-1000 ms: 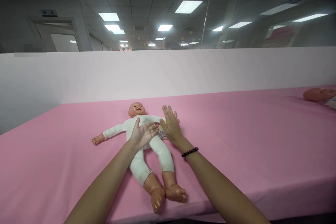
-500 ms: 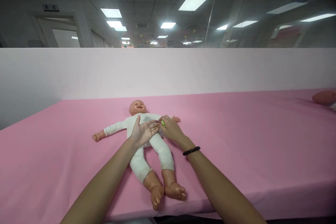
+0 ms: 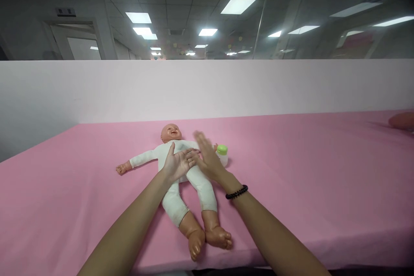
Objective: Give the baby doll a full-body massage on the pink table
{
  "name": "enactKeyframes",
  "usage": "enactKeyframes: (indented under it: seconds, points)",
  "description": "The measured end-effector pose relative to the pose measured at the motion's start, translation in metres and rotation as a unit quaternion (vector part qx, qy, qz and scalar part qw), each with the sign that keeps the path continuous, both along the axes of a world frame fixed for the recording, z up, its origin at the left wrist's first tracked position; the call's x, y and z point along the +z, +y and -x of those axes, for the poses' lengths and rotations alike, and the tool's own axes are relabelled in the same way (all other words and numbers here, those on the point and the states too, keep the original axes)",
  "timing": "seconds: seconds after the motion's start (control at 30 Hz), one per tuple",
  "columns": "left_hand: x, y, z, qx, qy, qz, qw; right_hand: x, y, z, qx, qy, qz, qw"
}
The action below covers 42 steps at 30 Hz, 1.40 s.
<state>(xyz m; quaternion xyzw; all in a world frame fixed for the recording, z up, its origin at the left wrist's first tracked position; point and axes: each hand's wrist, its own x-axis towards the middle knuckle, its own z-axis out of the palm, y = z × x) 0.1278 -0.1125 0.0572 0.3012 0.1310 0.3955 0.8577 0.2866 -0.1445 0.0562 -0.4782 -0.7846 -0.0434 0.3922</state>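
Note:
A baby doll [image 3: 171, 198] in a white suit lies face up on the pink cloth, its head toward the wall and its feet toward me. Over the doll's belly, my left hand [image 3: 177, 164] is palm up with fingers spread, holding nothing. My right hand [image 3: 208, 157], slightly blurred, has its fingers stretched out beside the left fingertips and nothing in its grasp. A small clear bottle with a green cap [image 3: 222, 150] stands just right of my right hand, near the doll's hand; my hand partly hides it.
The pink-covered table [image 3: 291, 172] reaches a low white wall [image 3: 226, 88] with glass above it. A skin-coloured round object [image 3: 402, 120] lies at the far right edge.
My right hand has let go of the green-capped bottle, which now stands to its right. The right fingers have opened and risen; my left hand stays palm up.

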Motion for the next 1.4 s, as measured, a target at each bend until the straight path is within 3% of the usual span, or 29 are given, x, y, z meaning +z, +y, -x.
enactKeyframes:
  seconds: [0.07,0.1,0.13,0.27,0.37,0.43,0.57,0.63,0.7,0.77,0.83,0.9,0.97,1.07,1.17,1.27,1.4]
  points:
    - [0.001,-0.001,0.0,-0.006,-0.004,-0.001,1.0,0.002,-0.006,0.016,0.132,-0.048,0.066,0.988]
    - [0.002,-0.001,0.001,-0.005,-0.007,0.002,1.0,0.001,-0.007,0.02,0.16,-0.06,0.094,0.981]
    - [0.003,-0.001,0.001,0.0,-0.013,0.004,1.0,-0.001,-0.007,0.023,0.16,-0.058,0.116,0.979]
    - [0.007,0.0,0.003,0.039,-0.065,-0.034,0.997,-0.008,-0.003,0.022,0.047,-0.011,0.166,0.985]
    - [0.008,-0.003,0.003,0.043,-0.054,-0.043,0.997,-0.001,-0.005,0.023,0.073,-0.062,0.112,0.989]
    - [0.01,-0.007,0.002,0.004,-0.025,-0.031,0.999,0.006,-0.006,0.027,0.108,-0.103,0.054,0.987]
    - [0.012,-0.011,0.002,-0.082,0.0,-0.049,0.995,0.01,0.0,0.031,0.039,-0.059,0.015,0.997]
    - [0.012,-0.007,0.003,-0.071,0.024,-0.085,0.994,0.005,0.004,0.03,0.009,-0.018,0.004,1.0]
    - [0.009,0.0,0.007,-0.006,0.084,-0.147,0.986,0.0,0.006,0.031,0.012,0.032,-0.004,0.999]
    - [0.006,0.009,0.014,0.084,0.17,-0.236,0.953,-0.003,0.005,0.033,0.043,0.116,0.026,0.992]
    - [0.002,0.016,0.024,0.162,0.241,-0.319,0.902,-0.004,0.004,0.036,0.098,0.197,0.073,0.973]
    - [-0.003,0.021,0.032,0.191,0.282,-0.367,0.866,-0.005,0.004,0.037,0.153,0.235,0.108,0.954]
    - [-0.011,0.025,0.037,0.185,0.302,-0.391,0.85,-0.01,0.008,0.037,0.181,0.224,0.142,0.947]
    - [-0.023,0.029,0.037,0.161,0.317,-0.411,0.84,-0.02,0.02,0.031,0.179,0.151,0.21,0.949]
    - [-0.031,0.03,0.034,0.183,0.345,-0.439,0.809,-0.024,0.035,0.028,0.17,0.064,0.245,0.952]
    - [-0.033,0.029,0.031,0.204,0.389,-0.459,0.772,-0.016,0.043,0.031,0.155,0.012,0.275,0.949]
    - [-0.035,0.025,0.03,0.24,0.438,-0.426,0.754,-0.006,0.049,0.043,0.091,0.028,0.3,0.949]
